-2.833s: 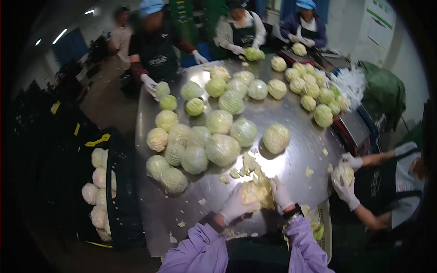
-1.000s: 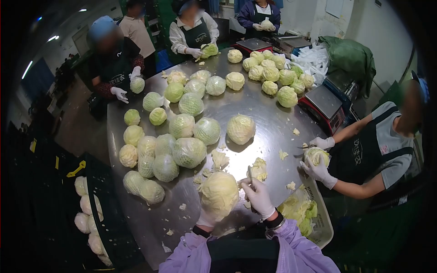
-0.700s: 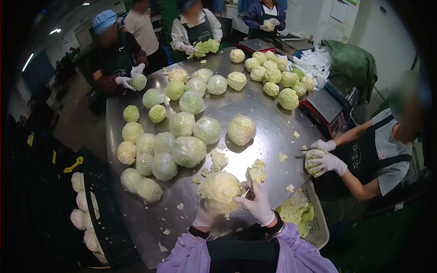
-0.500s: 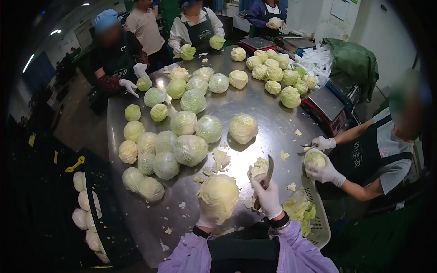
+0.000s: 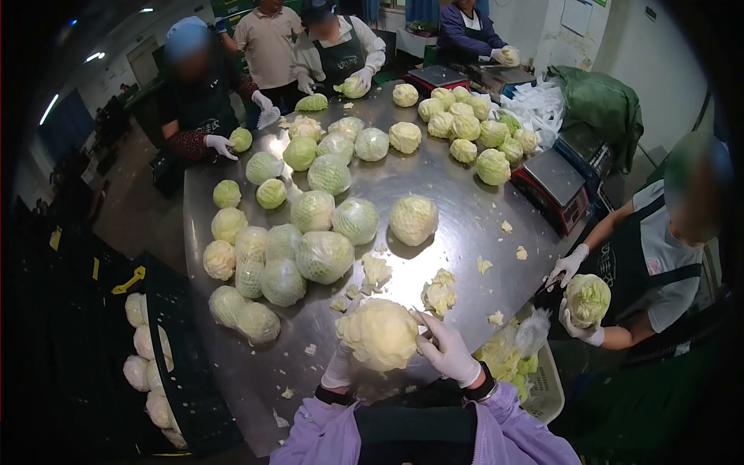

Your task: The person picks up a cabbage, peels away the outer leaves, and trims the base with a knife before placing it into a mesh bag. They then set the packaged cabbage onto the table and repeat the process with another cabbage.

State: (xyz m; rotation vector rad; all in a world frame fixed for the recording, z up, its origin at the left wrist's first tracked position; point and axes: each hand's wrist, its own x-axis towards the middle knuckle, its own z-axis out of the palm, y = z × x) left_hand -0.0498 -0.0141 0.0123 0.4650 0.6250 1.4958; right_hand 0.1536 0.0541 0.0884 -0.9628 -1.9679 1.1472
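A pale cabbage [image 5: 377,335] is held just above the metal table in front of me. My gloved left hand [image 5: 339,369] is closed around its lower left side, with the fingers partly hidden behind it. At the cabbage's right side, my gloved right hand [image 5: 451,355] grips a knife [image 5: 419,315]; only a thin bit of it shows, near the leaves. Trimmed cabbage leaves [image 5: 439,293] lie on the table just beyond the right hand. Another bare cabbage [image 5: 413,219] stands farther out.
Wrapped cabbages [image 5: 325,256] cluster at the left on the metal table [image 5: 473,225]. A white basket [image 5: 549,385] of leaves stands right of me, beside a co-worker holding a cabbage [image 5: 587,300]. Scales [image 5: 554,182] and more cabbages [image 5: 465,126] are at the far right; other co-workers stand behind.
My right hand has brought the knife from upright, beside the cabbage, to its right side. The held cabbage has turned. The co-worker at right has moved a cabbage away from the table.
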